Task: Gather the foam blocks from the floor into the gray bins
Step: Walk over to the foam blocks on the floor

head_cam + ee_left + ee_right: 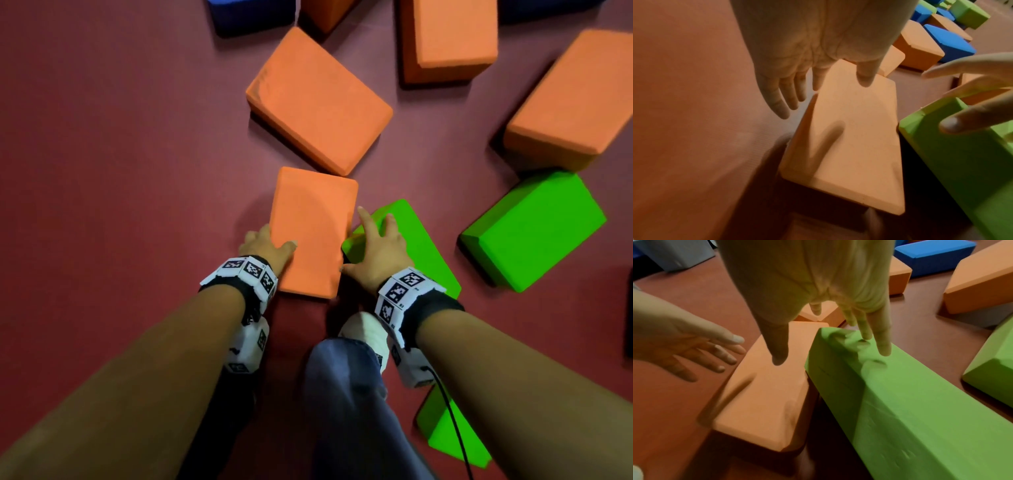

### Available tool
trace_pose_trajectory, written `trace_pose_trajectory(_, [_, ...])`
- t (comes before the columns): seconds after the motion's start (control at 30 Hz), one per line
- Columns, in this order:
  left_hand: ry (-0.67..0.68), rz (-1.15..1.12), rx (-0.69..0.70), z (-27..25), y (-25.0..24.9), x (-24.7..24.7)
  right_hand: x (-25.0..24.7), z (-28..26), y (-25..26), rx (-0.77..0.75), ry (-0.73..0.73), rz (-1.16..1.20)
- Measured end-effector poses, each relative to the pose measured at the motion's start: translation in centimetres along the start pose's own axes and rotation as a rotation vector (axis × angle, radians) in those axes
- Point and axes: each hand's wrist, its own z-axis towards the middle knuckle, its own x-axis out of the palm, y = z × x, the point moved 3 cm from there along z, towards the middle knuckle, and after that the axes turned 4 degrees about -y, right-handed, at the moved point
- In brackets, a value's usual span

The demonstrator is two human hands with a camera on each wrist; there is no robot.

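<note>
An orange foam block [313, 233] lies flat on the dark red floor, just ahead of my feet. My left hand [270, 245] is at its left edge, fingers [781, 104] straight down the side and thumb over the top face; it grips nothing. A green foam block [424, 250] leans against the orange block's right side. My right hand [373, 246] is spread over it, fingertips [885, 350] close above its top face [920, 402] and thumb out over the orange block [764, 394]. A gray bin [674, 254] shows far left in the right wrist view.
Several more orange blocks [318, 99] [448, 34] [572, 96] lie ahead, with a blue one [253, 13] at the far edge. Another green block [534, 229] sits to the right and one [448, 435] lies by my right leg. My socked foot [366, 332] stands just behind the blocks.
</note>
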Motion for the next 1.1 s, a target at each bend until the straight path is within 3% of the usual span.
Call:
trace_pose_trajectory(0.17, [0.002, -0.146, -0.029, 0.5, -2.3, 2.6, 1.6, 2.5, -0.1, 0.011, -0.043, -0.152])
trace_pose_trajectory(0.3, [-0.142, -0.394, -0.149, 1.8, -2.4, 2.5, 2.6, 3.1, -0.1, 0.037, -0.083, -0.178])
trace_pose_trajectory(0.47, [0.038, -0.337, -0.229, 4.3, -0.1, 1.9, 2.5, 3.6, -0.5, 0.033, -0.152, -0.097])
trace_pose_trajectory(0.6, [-0.013, -0.452, -0.107, 3.2, -0.7, 1.3, 1.1, 2.9, -1.6, -0.011, -0.19, -0.027])
trace_pose_trajectory(0.7, [0.025, -0.467, 0.031, 0.4, -3.2, 1.2, -0.9, 0.7, -1.7, -0.006, -0.2, 0.009])
trace_pose_trajectory(0.77, [0.036, -0.446, 0.045, -2.2, -4.6, 0.4, -3.1, -1.7, -1.3, 0.008, -0.247, 0.009])
trace_pose_trajectory(0.9, [-0.02, -0.335, 0.042, -8.4, -4.0, -6.1, -8.7, -8.8, 0.4, 0.031, -0.361, -0.088])
trace_pose_trajectory(1.1, [-0.197, -0.593, 0.086, -19.9, 1.2, -24.5, -18.8, -21.4, 9.1, -0.057, -0.428, -0.086])
